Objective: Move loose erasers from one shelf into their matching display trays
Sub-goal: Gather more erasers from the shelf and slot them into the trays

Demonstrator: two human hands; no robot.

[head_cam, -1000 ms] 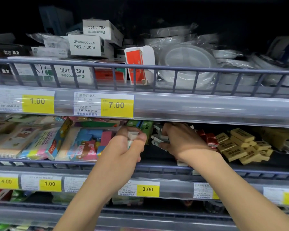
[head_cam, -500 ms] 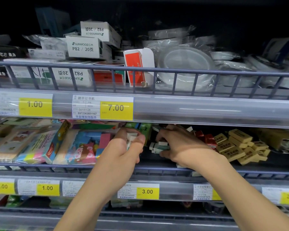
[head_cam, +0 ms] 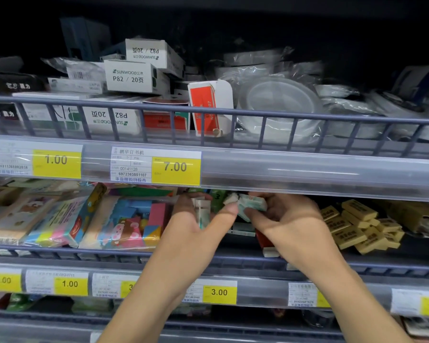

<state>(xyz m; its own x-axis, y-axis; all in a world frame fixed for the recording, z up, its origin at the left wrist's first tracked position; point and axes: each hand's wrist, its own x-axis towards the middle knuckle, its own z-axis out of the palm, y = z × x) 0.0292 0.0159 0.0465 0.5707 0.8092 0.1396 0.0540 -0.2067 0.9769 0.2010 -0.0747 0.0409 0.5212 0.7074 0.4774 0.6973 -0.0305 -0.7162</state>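
Both hands are inside the middle shelf. My left hand [head_cam: 192, 233] pinches a small stack of white wrapped erasers [head_cam: 203, 212] between thumb and fingers. My right hand [head_cam: 289, 225] grips a white-and-green wrapped eraser [head_cam: 252, 204] and holds it right beside the left hand's stack. Under the right hand lie more loose erasers: a clear-wrapped one [head_cam: 242, 230] and a red-sleeved one [head_cam: 269, 246]. A pile of several tan erasers [head_cam: 357, 225] lies to the right on the dark shelf floor. No display tray is clearly visible.
Colourful packaged eraser sets [head_cam: 124, 222] fill the left of this shelf. A blue-grey wire rail [head_cam: 60, 252] runs along its front, with yellow price tags [head_cam: 219, 292] below. The shelf above carries white boxes [head_cam: 131, 76] and wrapped plastic plates [head_cam: 280, 105].
My right hand has lifted off the shelf floor with an eraser and moved left, up to the left hand. The left hand kept its stack and barely moved.
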